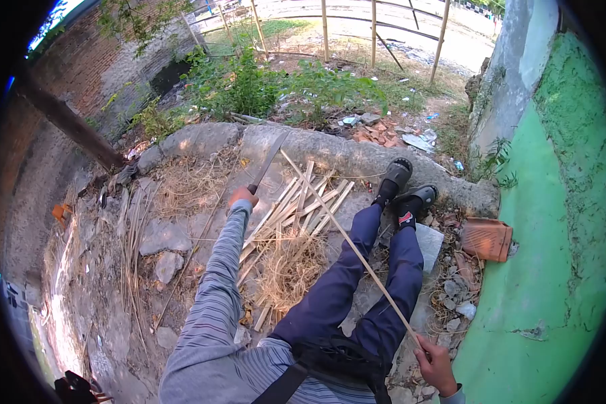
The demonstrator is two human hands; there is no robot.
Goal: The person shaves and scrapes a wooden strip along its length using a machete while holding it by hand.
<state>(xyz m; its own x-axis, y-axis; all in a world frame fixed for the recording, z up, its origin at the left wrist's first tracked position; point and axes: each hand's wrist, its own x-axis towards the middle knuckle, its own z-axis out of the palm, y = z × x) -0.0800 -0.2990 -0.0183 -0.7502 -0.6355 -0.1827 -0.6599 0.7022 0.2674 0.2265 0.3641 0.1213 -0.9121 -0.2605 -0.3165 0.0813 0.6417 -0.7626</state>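
My left hand (242, 196) is closed round the dark handle of a machete (271, 159), whose long blade points up and away toward the low concrete ledge. Low on the right, my right hand (437, 367) grips the near end of a long thin bamboo strip (354, 248). The strip runs slantwise across my legs, and its far end lies close to the blade's tip. Between my left arm and my legs is a loose pile of split bamboo strips (306, 202). Just below the pile sits a heap of curly bamboo shavings (291, 266).
My outstretched legs end in dark shoes (398, 176) by the concrete ledge (303, 147). An orange hollow brick (486, 239) stands against the green wall (539, 283). Rubble and stones (169, 266) lie on the left. Plants (246, 91) and a bamboo fence (374, 34) are beyond the ledge.
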